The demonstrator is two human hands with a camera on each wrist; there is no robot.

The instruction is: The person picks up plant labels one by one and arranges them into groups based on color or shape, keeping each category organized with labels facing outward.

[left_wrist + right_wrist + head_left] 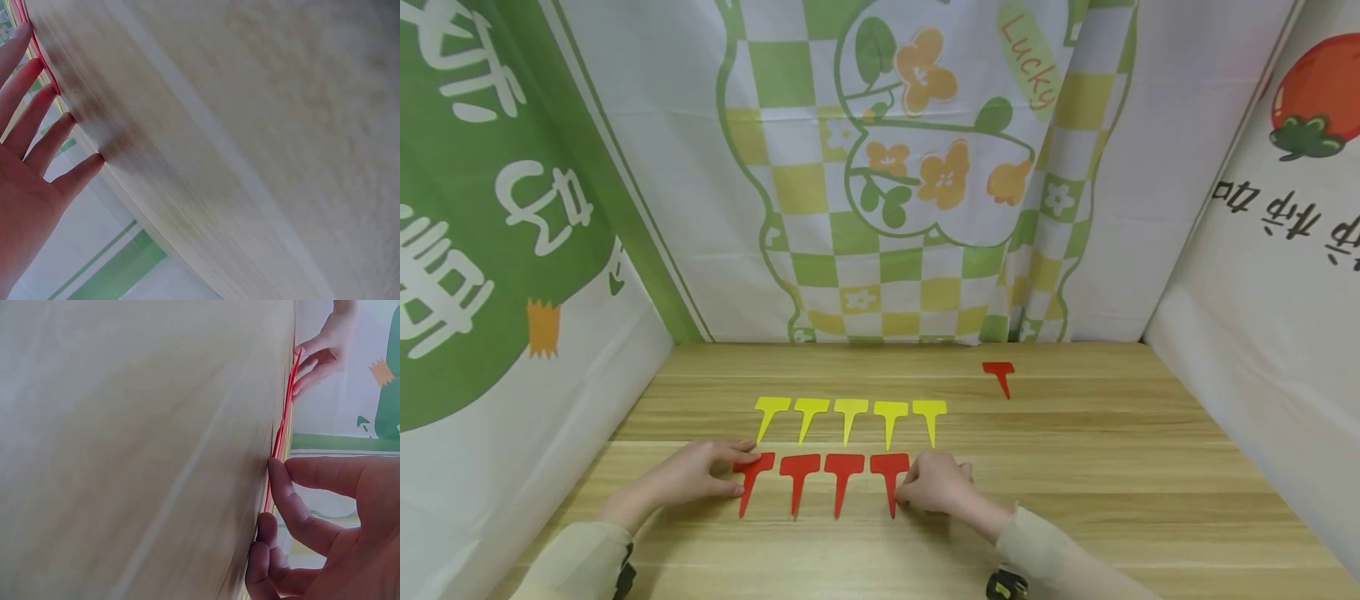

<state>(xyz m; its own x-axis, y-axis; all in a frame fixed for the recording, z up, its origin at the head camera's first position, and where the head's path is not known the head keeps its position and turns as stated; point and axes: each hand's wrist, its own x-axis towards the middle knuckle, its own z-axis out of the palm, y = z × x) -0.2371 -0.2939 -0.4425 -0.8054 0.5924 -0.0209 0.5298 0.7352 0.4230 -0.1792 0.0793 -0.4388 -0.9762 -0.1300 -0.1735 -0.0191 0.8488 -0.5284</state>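
Note:
Several red T-shaped plant labels lie flat in a near row on the wooden table, stems toward me. With its fingers spread and fairly straight, my left hand (700, 473) touches the leftmost red label (756, 471); in the left wrist view the fingertips rest on the table and at that label's edge. At the row's right end, my right hand (936, 483) pinches the stem side of the rightmost red label (889, 463) between thumb and index finger. Its other fingers are curled against the table in the right wrist view. Two more red labels (800, 468) lie between the hands.
Behind the red row runs a row of several yellow T-shaped plant labels (852, 410). One separate red label (1000, 372) lies farther back to the right. Printed cloth (917, 275) hangs along the back edge of the wooden table (1112, 467), with more cloth at both sides.

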